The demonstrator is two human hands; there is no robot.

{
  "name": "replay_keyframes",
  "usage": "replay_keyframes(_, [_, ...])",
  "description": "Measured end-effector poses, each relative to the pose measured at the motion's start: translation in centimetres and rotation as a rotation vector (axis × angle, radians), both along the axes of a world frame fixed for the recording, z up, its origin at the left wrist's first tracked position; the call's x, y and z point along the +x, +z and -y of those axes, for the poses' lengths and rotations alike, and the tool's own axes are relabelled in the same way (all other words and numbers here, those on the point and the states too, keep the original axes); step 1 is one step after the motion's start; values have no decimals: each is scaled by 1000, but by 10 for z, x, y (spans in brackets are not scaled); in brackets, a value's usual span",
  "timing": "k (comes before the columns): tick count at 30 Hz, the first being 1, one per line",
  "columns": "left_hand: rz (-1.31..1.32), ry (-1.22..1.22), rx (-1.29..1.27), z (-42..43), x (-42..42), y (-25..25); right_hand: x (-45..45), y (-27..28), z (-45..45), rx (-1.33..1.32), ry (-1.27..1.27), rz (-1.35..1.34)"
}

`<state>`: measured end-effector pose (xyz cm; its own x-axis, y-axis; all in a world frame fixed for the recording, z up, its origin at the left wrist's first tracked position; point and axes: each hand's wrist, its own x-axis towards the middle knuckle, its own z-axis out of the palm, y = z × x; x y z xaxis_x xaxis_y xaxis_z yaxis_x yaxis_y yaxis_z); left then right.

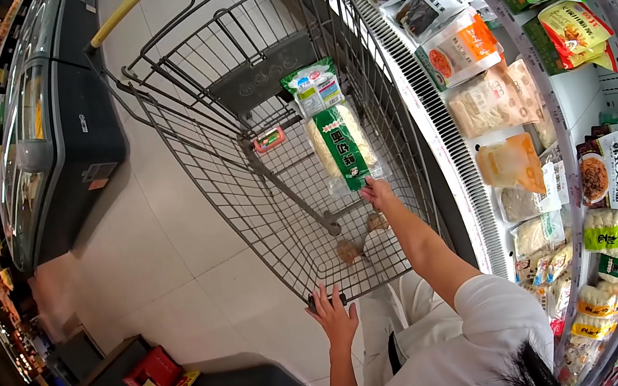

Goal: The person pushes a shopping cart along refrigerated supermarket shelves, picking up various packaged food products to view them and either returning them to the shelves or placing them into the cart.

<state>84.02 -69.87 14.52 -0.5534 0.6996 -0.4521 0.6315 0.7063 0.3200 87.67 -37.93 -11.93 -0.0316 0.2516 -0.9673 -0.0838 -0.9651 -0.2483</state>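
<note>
My right hand (377, 192) reaches over the shopping cart (286, 223) and pinches the lower edge of a clear noodle package (342, 147) with a green label. Pale noodles show through its wrapping. Beyond it, in the cart, lies a green-and-white bag (313, 87). A small red-and-green pack (268, 140) rests to the left on the wire bottom. My left hand (333, 315) is at the cart's near corner, fingers spread over the dark rim piece; its palm side is hidden.
A refrigerated shelf (473, 195) with several packaged foods runs along the right. Dark freezer cases (72, 146) stand left across the tiled floor (166, 235). A red box (152, 375) sits on a dark counter at lower left. The cart's yellow handle (125, 12) is at the far end.
</note>
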Motion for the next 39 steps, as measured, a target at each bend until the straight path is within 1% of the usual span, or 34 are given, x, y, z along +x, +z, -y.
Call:
replay_keyframes(2, [9,1,10,1,0,-1,-4,22,-4,98,4,-37])
replay_keyframes(3, [3,0,20,1,1,-2,-6,27,-4,101,3,-38])
replay_keyframes(5, [-7,-2,35,3,1,-1,-11,40,-6,338,121,-46])
replay_keyframes(6, [-8,-5,38,3,1,-1,-14,49,-7,344,119,-49])
replay_keyframes(8, [-16,-9,53,4,0,-2,-24,69,-10,472,169,-37])
replay_keyframes(9, [-10,-14,39,6,1,-3,-29,84,-9,481,167,-40])
replay_keyframes(11, [-12,-19,37,9,2,-7,-42,119,-6,601,157,-103])
replay_keyframes(13, [17,-23,5,10,-1,-8,-58,152,-9,627,142,-138])
replay_keyframes(14, [11,-23,16,10,-1,-9,-65,167,-13,664,136,-197])
replay_keyframes(15, [64,-18,-21,9,-2,-7,-72,185,-17,701,130,-258])
replay_keyframes(16, [116,-13,-62,8,-5,-4,-79,204,-20,724,175,-270])
replay_keyframes(17, [109,-12,-53,7,-5,0,-81,223,-19,735,175,-277])
replay_keyframes(19, [178,53,-83,3,-1,7,-79,263,-15,772,299,-307])
replay_keyframes(20, [175,58,-73,1,1,9,-74,283,-7,781,304,-310])
replay_keyframes(22, [57,239,70,-2,13,15,-54,335,17,720,402,-410])
replay_keyframes(23, [74,304,240,-16,6,27,-42,367,23,717,417,-404])
replay_keyframes(24, [87,377,403,-32,-6,44,-30,403,31,752,476,-514])
replay_keyframes(25, [104,377,546,-37,-10,57,-20,436,41,779,531,-628])
replay_keyframes(26, [115,370,695,-46,-18,70,-13,466,48,761,539,-685])
replay_keyframes(28, [326,385,872,-65,-35,124,0,520,63,779,573,-739])
replay_keyframes(29, [319,387,883,-75,-40,149,5,547,70,805,592,-789])
replay_keyframes(31, [476,252,1284,-85,-42,194,17,600,87,825,603,-833])
replay_keyframes(32, [471,240,1293,-83,-40,218,21,622,94,866,612,-881])
replay_keyframes(34, [730,294,1258,-77,-41,253,25,659,106,933,621,-923])
replay_keyframes(35, [449,201,1203,-73,-49,236,28,675,107,1014,640,-964])
replay_keyframes(36, [551,242,1277,-73,-45,254,30,693,108,1096,659,-1005])
replay_keyframes(37, [654,280,1346,-75,-41,272,33,717,109,1294,683,-1010])
replay_keyframes(38, [785,326,1397,-78,-38,271,39,725,105,1690,673,-793])
replay_keyframes(39, [788,310,1409,-79,-30,276,49,732,100,2059,639,-531])
